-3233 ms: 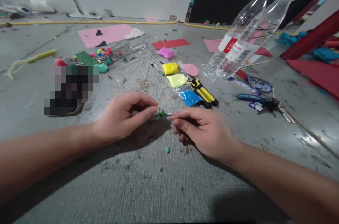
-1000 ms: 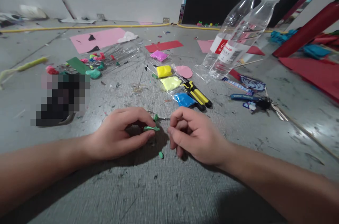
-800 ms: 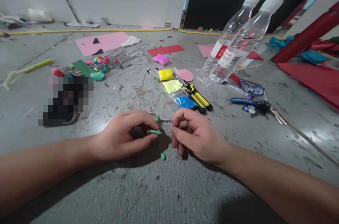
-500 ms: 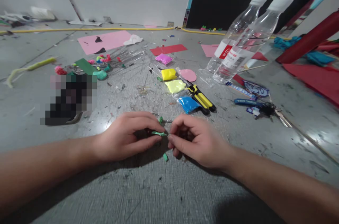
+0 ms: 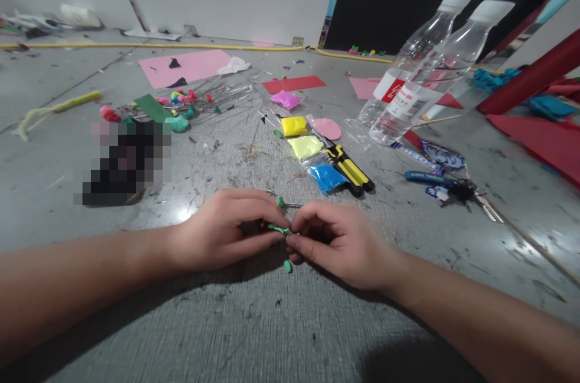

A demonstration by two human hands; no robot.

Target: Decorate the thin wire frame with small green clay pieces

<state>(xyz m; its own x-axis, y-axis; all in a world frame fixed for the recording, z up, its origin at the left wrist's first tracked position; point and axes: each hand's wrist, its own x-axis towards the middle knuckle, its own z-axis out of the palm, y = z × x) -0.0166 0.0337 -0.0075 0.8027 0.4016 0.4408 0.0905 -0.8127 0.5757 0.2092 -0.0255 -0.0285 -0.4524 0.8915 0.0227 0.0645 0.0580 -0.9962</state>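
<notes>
My left hand [image 5: 231,231] has its thumb and fingers closed around a thin strip of green modelling clay [image 5: 278,229]. At the strip's right end, my right hand [image 5: 344,243] pinches with thumb and forefinger, and the fingertips of both hands nearly meet. A small loose piece of green clay [image 5: 287,266] lies on the grey table just below them. Behind the fingers, a green clay lump [image 5: 281,202] sits on a thin wire-like stem, partly hidden by my hands.
Beyond my hands lie a blue clay packet [image 5: 327,178], yellow packets [image 5: 294,125] and yellow-black pliers [image 5: 351,170]. Two clear bottles [image 5: 410,90] stand at the back right, near keys with a blue strap [image 5: 430,178]. A blurred-out dark object [image 5: 124,165] is on the left.
My hands have come closer together, and the right fingertips now meet the end of the green clay strip. The whole view has shifted slightly.
</notes>
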